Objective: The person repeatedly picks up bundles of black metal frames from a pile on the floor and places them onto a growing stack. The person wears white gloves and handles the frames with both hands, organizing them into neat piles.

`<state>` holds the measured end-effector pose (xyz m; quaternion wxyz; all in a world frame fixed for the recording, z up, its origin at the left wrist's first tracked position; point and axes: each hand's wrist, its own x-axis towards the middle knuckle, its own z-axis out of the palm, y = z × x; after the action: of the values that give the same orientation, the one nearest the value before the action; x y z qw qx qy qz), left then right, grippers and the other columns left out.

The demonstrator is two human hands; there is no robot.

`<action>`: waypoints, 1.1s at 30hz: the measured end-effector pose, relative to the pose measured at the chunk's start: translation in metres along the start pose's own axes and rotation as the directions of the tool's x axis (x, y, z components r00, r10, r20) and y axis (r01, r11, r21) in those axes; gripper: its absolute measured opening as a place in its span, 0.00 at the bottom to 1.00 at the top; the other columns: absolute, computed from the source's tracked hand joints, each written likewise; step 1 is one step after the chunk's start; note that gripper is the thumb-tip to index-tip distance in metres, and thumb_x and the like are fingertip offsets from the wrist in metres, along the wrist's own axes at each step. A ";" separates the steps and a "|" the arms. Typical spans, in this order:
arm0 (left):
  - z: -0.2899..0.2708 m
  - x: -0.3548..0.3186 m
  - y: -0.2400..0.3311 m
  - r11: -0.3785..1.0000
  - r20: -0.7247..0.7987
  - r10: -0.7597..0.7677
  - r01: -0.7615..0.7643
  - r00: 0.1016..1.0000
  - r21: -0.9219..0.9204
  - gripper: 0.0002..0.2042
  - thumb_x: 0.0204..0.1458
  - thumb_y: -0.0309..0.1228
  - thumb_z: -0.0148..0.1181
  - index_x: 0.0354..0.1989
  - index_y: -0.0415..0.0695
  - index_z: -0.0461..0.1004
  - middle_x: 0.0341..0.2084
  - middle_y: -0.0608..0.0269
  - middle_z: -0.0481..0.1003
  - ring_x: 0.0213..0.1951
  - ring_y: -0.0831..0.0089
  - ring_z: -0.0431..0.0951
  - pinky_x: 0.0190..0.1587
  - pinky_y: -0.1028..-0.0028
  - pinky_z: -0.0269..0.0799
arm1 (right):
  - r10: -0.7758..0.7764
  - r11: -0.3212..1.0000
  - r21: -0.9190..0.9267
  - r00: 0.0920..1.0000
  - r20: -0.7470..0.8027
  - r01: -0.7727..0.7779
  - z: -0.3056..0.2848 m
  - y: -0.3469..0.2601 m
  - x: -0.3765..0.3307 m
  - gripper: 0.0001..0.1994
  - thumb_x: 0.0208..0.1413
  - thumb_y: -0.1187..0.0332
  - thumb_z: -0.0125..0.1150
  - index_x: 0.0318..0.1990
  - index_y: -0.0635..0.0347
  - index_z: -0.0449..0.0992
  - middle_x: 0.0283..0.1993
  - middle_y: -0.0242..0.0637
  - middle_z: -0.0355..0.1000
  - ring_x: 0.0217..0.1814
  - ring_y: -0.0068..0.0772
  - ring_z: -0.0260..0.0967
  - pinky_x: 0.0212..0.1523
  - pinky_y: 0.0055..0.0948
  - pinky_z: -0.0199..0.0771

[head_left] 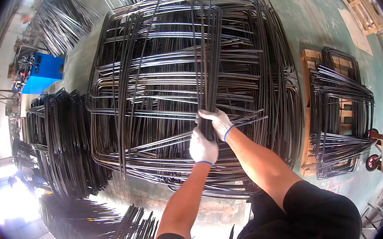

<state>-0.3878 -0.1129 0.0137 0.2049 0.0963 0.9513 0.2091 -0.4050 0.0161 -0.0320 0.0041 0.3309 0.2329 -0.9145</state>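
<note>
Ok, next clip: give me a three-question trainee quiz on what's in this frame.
1. True or false: both gloved hands grip the same bundle of bent metal rods.
2. Which hand sits higher on the bundle, the left hand or the right hand?
3. What does the smaller rod stack at the right rest on: (a) wooden pallet, (b) blue machine, (c) bare floor?

Key: 1 true; 2 right hand; 3 (a).

Both gloved hands are clenching together, the right hand (216, 122) just above the left hand (203, 147), forearms extending forward.
</note>
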 end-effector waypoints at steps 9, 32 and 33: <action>-0.096 0.021 -0.032 0.907 -0.264 0.419 -0.412 0.869 0.083 0.24 0.53 0.34 0.77 0.58 0.41 0.79 0.47 0.48 0.82 0.51 0.48 0.82 0.56 0.52 0.78 | 0.111 0.990 -0.080 0.989 -0.095 -0.119 -0.015 -0.047 -0.021 0.06 0.72 0.66 0.68 0.46 0.58 0.82 0.33 0.31 0.73 0.30 0.30 0.71 0.32 0.37 0.74; -0.143 0.234 -0.111 0.815 -0.306 -0.011 0.185 0.952 0.549 0.35 0.61 0.36 0.67 0.76 0.36 0.64 0.60 0.39 0.78 0.66 0.42 0.77 0.67 0.51 0.80 | 0.102 0.993 0.057 0.994 -0.045 -0.099 0.039 0.024 -0.032 0.09 0.65 0.67 0.75 0.37 0.63 0.82 0.27 0.36 0.75 0.24 0.33 0.74 0.28 0.37 0.78; -0.144 0.240 -0.114 0.811 -0.276 -0.008 0.168 0.961 0.561 0.34 0.62 0.36 0.67 0.75 0.37 0.67 0.58 0.40 0.80 0.64 0.42 0.80 0.65 0.50 0.81 | 0.102 0.994 0.055 0.994 -0.043 -0.100 0.042 0.025 -0.032 0.09 0.65 0.67 0.75 0.37 0.63 0.83 0.27 0.36 0.75 0.25 0.33 0.74 0.28 0.38 0.78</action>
<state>-0.6758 -0.2016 -0.0003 0.0484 0.0812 0.9915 -0.0890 -0.4009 -0.0287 0.0051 0.0362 0.3630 0.1918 -0.9111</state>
